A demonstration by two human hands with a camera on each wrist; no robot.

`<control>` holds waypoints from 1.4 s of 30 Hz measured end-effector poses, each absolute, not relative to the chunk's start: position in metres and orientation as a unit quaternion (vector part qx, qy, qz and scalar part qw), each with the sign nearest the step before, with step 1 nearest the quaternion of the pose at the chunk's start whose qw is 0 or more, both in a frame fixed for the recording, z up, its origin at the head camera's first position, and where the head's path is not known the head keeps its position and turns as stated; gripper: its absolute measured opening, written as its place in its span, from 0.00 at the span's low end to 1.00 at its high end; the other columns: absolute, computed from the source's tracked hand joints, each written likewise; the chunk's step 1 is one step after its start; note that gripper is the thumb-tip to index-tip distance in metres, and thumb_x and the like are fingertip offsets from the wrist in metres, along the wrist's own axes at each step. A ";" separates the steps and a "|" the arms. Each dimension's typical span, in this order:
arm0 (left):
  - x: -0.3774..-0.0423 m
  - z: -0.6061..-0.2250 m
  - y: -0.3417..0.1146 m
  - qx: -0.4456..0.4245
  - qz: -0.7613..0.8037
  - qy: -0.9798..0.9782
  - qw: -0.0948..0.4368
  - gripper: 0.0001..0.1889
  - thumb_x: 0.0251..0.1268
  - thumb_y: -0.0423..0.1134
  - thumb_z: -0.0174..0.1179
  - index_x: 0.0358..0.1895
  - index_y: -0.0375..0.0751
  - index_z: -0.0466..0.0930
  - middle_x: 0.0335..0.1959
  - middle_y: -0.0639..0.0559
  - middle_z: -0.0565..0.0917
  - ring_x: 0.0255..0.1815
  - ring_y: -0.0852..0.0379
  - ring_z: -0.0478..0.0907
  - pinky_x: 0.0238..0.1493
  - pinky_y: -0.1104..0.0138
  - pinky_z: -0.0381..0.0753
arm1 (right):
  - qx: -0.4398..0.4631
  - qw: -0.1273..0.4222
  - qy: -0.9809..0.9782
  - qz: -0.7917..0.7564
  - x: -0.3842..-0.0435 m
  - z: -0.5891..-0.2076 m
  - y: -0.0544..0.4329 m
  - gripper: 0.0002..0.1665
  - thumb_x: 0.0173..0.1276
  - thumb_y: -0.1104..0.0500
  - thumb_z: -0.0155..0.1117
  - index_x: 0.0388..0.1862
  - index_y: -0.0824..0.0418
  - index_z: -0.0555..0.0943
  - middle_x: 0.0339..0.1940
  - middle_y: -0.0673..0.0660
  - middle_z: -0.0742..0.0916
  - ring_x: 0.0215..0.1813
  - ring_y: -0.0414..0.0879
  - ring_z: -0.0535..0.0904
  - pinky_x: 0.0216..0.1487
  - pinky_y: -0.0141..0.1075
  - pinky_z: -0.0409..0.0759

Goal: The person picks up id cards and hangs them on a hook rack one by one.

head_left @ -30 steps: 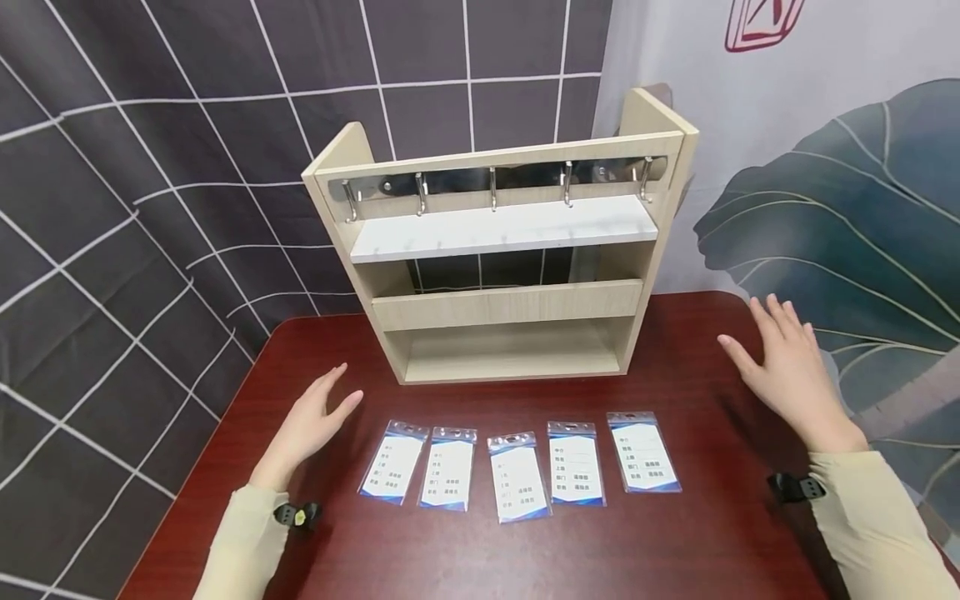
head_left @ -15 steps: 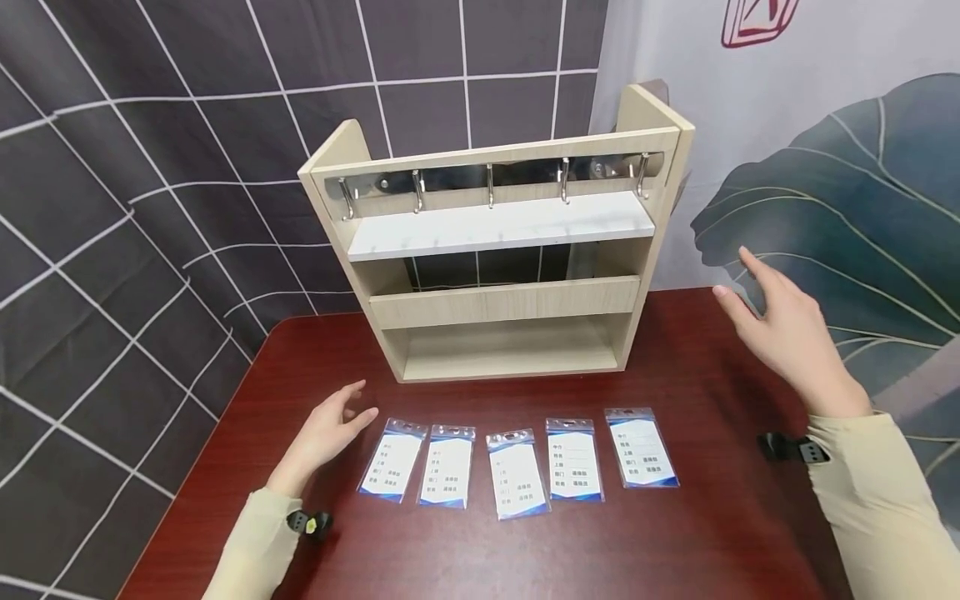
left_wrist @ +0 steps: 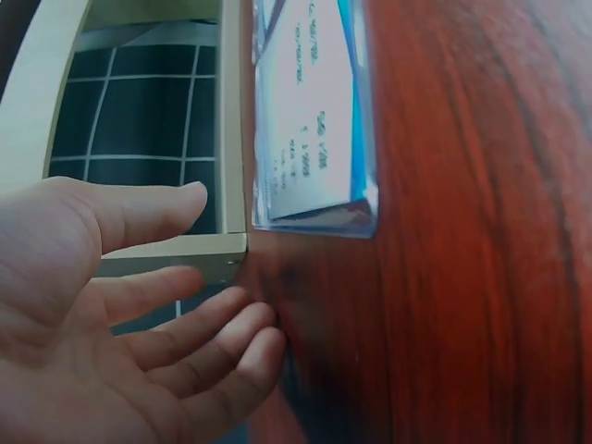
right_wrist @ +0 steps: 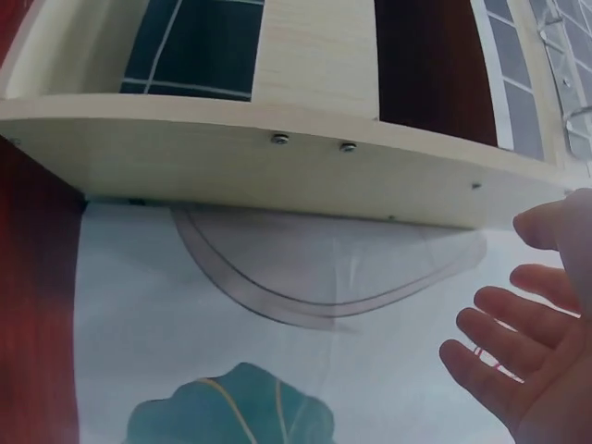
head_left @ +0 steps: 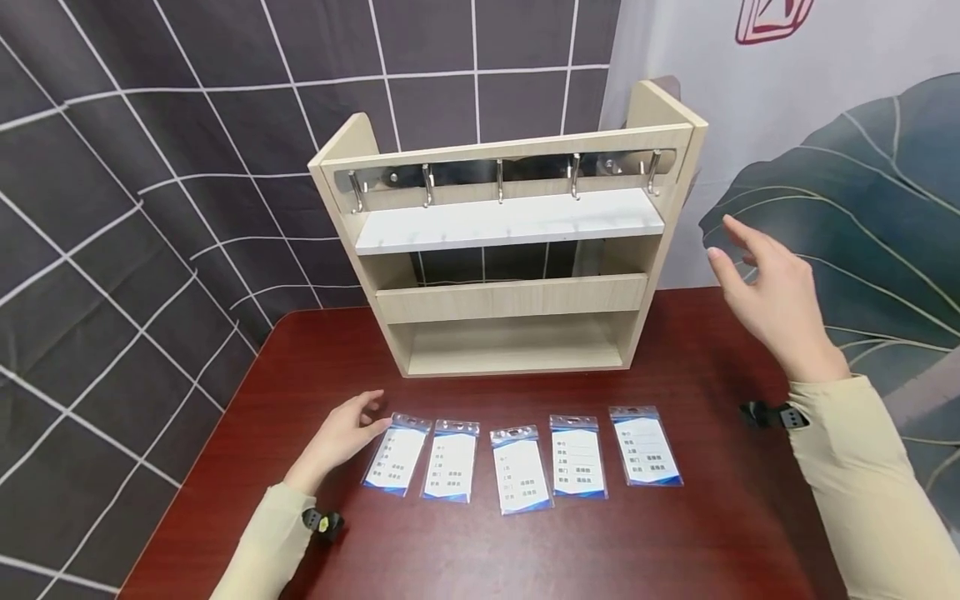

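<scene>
Several clear plastic badge holders with white-and-blue cards lie in a row on the table; the leftmost badge holder point(head_left: 397, 457) is beside my left hand point(head_left: 339, 440). That hand has its thumb apart from loosely bent fingers, and the thumb tip is right at the badge's upper left edge. In the left wrist view, nothing sits between the thumb and fingers, and a badge holder point(left_wrist: 310, 120) lies beyond them. My right hand point(head_left: 776, 300) is raised to the right of the wooden rack point(head_left: 510, 302), fingers relaxed and holding nothing. The right wrist view shows it near the rack's side panel point(right_wrist: 240, 166).
A metal strip point(head_left: 513, 169) with several hooks runs along the rack's top front, above a white shelf point(head_left: 510, 223). The rack stands at the back of the dark red table point(head_left: 600, 550). Dark gridded cloth point(head_left: 247, 133) hangs behind and left, a pale printed curtain point(head_left: 720, 108) at right.
My left hand has moved right and toward the leftmost badge holder. My right hand has risen and shifted slightly left, its fingers bending more. The badges stay in place.
</scene>
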State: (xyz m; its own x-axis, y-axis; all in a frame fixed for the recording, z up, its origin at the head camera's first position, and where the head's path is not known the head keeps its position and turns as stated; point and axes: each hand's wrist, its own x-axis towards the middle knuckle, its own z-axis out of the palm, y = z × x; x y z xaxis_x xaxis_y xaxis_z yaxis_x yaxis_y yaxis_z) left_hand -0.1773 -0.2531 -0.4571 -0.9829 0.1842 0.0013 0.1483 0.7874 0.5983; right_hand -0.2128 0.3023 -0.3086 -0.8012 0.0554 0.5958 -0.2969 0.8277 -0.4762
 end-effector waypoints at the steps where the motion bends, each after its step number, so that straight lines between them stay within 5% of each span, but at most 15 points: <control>1: -0.178 -0.458 -0.253 0.092 0.313 0.945 0.030 0.29 0.65 0.36 0.67 0.67 0.30 0.72 0.53 0.36 0.82 0.45 0.46 0.80 0.50 0.50 0.79 | 0.072 0.313 -0.904 0.281 -0.215 -0.307 0.301 0.32 0.76 0.52 0.58 0.76 0.56 0.69 0.69 0.68 0.77 0.58 0.72 0.77 0.56 0.67 0.72; 24: -0.191 -0.461 -0.245 0.148 0.280 0.946 0.072 0.23 0.53 0.37 0.76 0.52 0.33 0.82 0.42 0.46 0.78 0.40 0.51 0.73 0.45 0.55 0.76 | 0.107 0.280 -0.895 0.331 -0.239 -0.290 0.277 0.32 0.76 0.48 0.60 0.76 0.55 0.70 0.66 0.64 0.80 0.59 0.65 0.80 0.55 0.62 0.76; 42: -0.198 -0.462 -0.245 0.126 0.315 0.937 0.086 0.16 0.53 0.30 0.74 0.39 0.39 0.74 0.30 0.50 0.77 0.31 0.55 0.73 0.36 0.61 0.74 | 0.099 0.270 -0.894 0.344 -0.246 -0.284 0.273 0.30 0.74 0.44 0.61 0.69 0.58 0.76 0.61 0.64 0.84 0.57 0.61 0.82 0.59 0.52 0.78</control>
State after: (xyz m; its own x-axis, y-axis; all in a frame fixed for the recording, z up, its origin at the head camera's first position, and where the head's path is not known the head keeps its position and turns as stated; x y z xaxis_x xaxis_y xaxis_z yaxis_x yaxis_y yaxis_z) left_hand -0.1976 -0.2449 -0.4623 -0.9535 0.2900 -0.0817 0.1817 0.7697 0.6120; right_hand -0.2460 0.2728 -0.2838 -0.8343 0.0089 0.5512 -0.3628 0.7440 -0.5611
